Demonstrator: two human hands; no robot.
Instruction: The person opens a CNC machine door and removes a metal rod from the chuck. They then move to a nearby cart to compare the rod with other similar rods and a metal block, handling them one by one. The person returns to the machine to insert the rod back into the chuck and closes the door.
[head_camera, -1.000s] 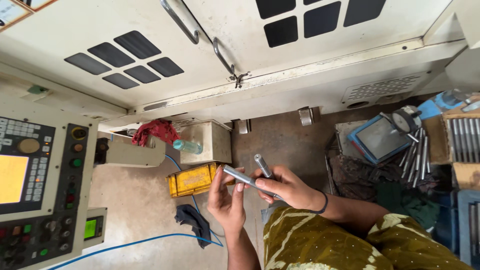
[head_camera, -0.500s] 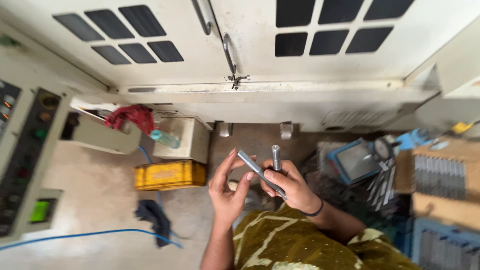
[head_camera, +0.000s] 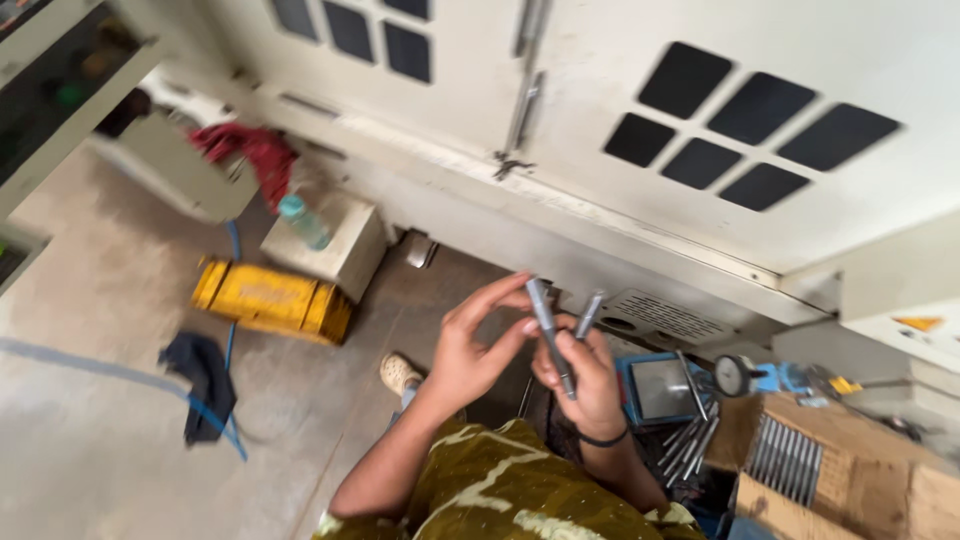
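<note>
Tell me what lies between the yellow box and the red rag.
Head view: a pale block with a bottle on it lies between the yellow box and the red rag.

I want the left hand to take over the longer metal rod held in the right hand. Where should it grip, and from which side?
Probably the upper end of the longer metal rod, from its left: that end stands free above the right hand, and the left hand fingers already reach there. The shorter rod crowds the right.

The concrete floor (head_camera: 110, 440) carries a yellow box (head_camera: 270, 300), a dark cloth (head_camera: 205, 385) and a blue cable (head_camera: 60, 358).
</note>
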